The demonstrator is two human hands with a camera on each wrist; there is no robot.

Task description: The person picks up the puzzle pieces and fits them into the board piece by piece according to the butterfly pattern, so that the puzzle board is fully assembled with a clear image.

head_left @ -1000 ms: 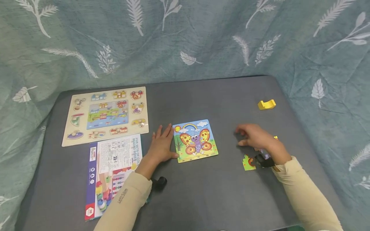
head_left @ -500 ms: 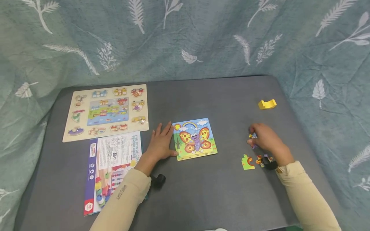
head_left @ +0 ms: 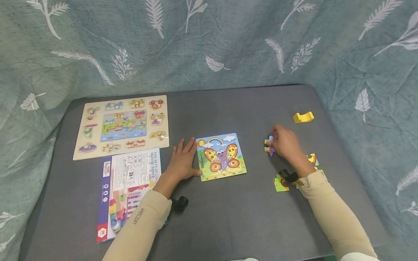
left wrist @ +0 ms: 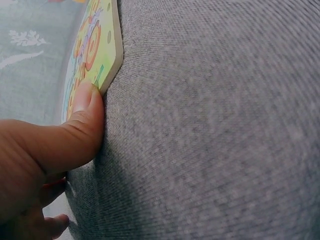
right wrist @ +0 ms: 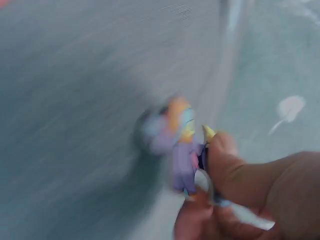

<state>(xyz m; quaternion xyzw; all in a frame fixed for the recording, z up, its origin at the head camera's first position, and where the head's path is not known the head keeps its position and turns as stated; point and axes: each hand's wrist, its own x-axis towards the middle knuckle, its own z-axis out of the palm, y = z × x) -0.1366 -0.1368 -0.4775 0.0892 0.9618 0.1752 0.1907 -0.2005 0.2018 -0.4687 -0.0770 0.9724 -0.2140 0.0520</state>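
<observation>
A square butterfly picture board (head_left: 222,156) lies mid-table. My left hand (head_left: 183,163) rests flat at its left side, fingers spread. In the left wrist view the thumb (left wrist: 85,117) touches the corner of the board (left wrist: 109,55). To the right of the board, my right hand (head_left: 287,143) pinches colourful puzzle pieces (head_left: 269,145) between thumb and fingers, above the table. The right wrist view shows these puzzle pieces (right wrist: 184,162) with purple, orange and yellow parts; blur hides how many there are. A green puzzle piece (head_left: 280,184) lies below the right wrist, partly covered by the wrist camera.
More puzzle pieces (head_left: 312,159) lie right of the right forearm, partly hidden. A yellow arched block (head_left: 303,117) is at the back right. On the left are a wooden peg puzzle (head_left: 124,127) and a beaded-boxes package (head_left: 130,192). A leaf-print cloth (head_left: 209,43) hangs behind.
My right hand has gone right to the puzzle pieces, picked some up, and moved back left and away from me with them. The left hand stays at the board.
</observation>
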